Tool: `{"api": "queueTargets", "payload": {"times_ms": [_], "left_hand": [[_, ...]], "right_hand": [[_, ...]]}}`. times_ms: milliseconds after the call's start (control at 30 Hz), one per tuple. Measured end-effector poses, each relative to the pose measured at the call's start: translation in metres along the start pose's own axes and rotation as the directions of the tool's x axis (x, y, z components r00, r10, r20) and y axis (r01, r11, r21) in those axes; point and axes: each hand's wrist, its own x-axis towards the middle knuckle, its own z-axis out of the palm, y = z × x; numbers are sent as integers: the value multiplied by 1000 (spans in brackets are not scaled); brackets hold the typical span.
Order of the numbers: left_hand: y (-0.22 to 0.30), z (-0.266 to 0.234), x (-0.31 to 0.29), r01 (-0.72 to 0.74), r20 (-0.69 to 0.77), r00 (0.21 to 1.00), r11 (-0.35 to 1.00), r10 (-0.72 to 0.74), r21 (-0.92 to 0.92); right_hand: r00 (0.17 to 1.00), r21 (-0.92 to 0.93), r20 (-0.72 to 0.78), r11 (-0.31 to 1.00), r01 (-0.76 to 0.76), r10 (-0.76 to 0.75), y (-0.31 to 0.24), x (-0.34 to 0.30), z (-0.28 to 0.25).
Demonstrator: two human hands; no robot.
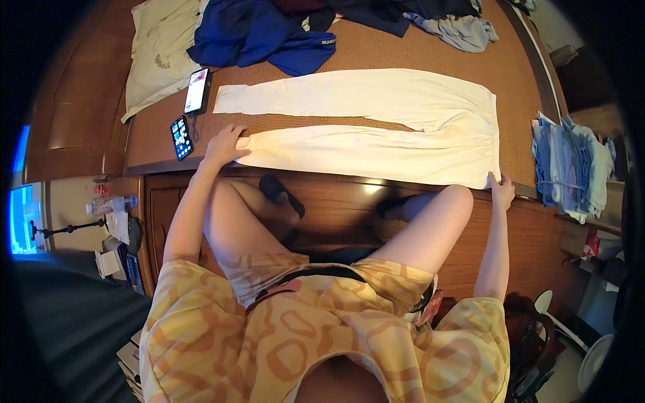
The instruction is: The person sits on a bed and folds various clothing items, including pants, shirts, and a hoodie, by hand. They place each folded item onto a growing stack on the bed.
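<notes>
A pair of white trousers (376, 149) lies spread flat on the brown woven mat, legs to the left and waistband to the right. At the hem of the nearer leg rests my left hand (225, 146), its thumb and fingers spread apart against the cloth. My right hand (502, 193) is closed at the near corner of the waistband, the thumb and a finger touching the cloth there. The two legs lie side by side with a narrow strip of mat showing between them. Slight creases run near the crotch and waistband.
Two lit phones (197, 91) lie left of the trousers, near a pale pillow (160, 50). Behind is a heap of clothes with a blue garment (259, 37) and a grey one (457, 31). Folded blue clothes (571, 168) are stacked at the right. A wooden headboard (80, 94) stands left.
</notes>
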Motion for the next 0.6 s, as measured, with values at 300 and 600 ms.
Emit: {"api": "queueTargets", "payload": {"times_ms": [300, 600], "left_hand": [[-81, 26, 11, 192, -34, 968, 816, -250, -545], [-80, 1, -11, 411, 245, 845, 285, -475, -866]], "right_hand": [[930, 629, 349, 707, -324, 117, 24, 55, 27], [873, 829, 442, 280, -485, 203, 39, 81, 4]]}}
